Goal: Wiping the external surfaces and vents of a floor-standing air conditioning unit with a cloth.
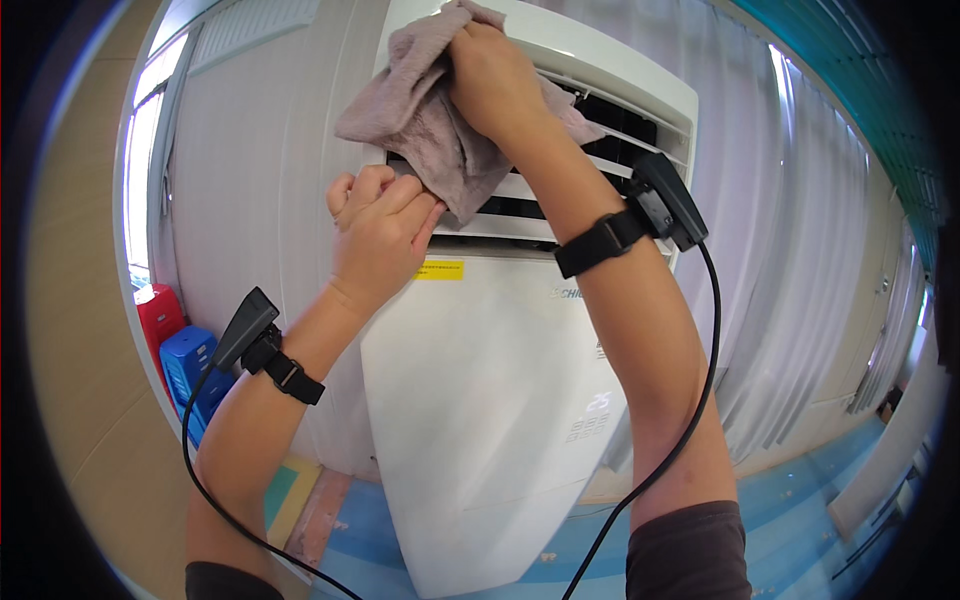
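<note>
A white floor-standing air conditioner [487,375] stands before me, with a lit display on its front panel. My right hand [495,75] grips a greyish-pink cloth [427,97] against the upper part of its louvred air outlet [622,142]. The cloth hangs down over the left half of the horizontal slats. At the outlet's lower left edge, my left hand [386,225] has curled fingers touching the frame or a slat beside the cloth's lower corner; its fingertips are hidden, so what it grips cannot be told. A yellow label [441,270] with writing lies just below that hand.
Pale curtains [795,225] hang to the right. Red [159,311] and blue plastic items [191,360] are stacked at the left, by a window. Blue flooring [360,540] surrounds the unit's base. Black cables run from the straps on both wrists.
</note>
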Motion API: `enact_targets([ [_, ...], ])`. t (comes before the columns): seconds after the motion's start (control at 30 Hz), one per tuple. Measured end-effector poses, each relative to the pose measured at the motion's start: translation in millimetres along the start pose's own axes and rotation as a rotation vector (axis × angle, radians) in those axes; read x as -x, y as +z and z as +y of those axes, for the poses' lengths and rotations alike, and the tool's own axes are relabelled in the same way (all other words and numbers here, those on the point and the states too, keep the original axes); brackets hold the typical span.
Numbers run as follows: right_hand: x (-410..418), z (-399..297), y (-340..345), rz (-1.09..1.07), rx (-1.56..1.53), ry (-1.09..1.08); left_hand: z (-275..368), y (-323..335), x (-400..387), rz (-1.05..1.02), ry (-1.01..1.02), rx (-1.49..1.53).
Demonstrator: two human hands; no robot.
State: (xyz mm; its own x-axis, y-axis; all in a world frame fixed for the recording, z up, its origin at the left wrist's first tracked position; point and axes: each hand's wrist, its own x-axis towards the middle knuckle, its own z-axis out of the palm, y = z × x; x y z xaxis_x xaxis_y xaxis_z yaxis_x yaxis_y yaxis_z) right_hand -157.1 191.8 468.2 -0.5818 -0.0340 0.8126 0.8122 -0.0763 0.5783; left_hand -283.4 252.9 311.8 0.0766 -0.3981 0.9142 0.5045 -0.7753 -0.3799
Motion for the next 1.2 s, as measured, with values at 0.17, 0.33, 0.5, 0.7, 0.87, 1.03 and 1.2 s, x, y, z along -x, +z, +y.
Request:
enact_targets([
  [0.17, 39.2, 57.7, -35.1, -0.085, 0.133, 0.097, 2.7, 1.5, -0.2, 0.068, -0.016, 0.047],
  [0.33, 97.9, 139.3, -104.4, -0.066, 0.269, -0.047, 5.1, 5.3, 0.3, 0.076, -0.026, 0.075],
  [0.5, 91.7, 133.6, -103.3, -0.100, -0.314, 0.378, 8.3, 8.3, 1.0, 0.066, -0.050, 0.108],
  [0.7, 5.6, 19.1, -24.9, -0.232, -0.056, 0.034, 10.4, 5.4, 1.4, 0.072, -0.073, 0.086],
  [0.87, -6.5, -17.0, -2.8, -0.126, 0.012, 0.072, 3.8, 5.6, 7.9, 0.025, -0.048, 0.017],
  [1.03, 18.1, 22.8, -28.9, -0.136, 0.064, 0.101, 10.1, 1.2, 3.2, 0.062, -0.064, 0.030],
  [1.2, 80.4, 94.9, -61.3, -0.090, 0.149, 0.217, 10.7, -1.2, 5.0, 0.066, -0.058, 0.006],
])
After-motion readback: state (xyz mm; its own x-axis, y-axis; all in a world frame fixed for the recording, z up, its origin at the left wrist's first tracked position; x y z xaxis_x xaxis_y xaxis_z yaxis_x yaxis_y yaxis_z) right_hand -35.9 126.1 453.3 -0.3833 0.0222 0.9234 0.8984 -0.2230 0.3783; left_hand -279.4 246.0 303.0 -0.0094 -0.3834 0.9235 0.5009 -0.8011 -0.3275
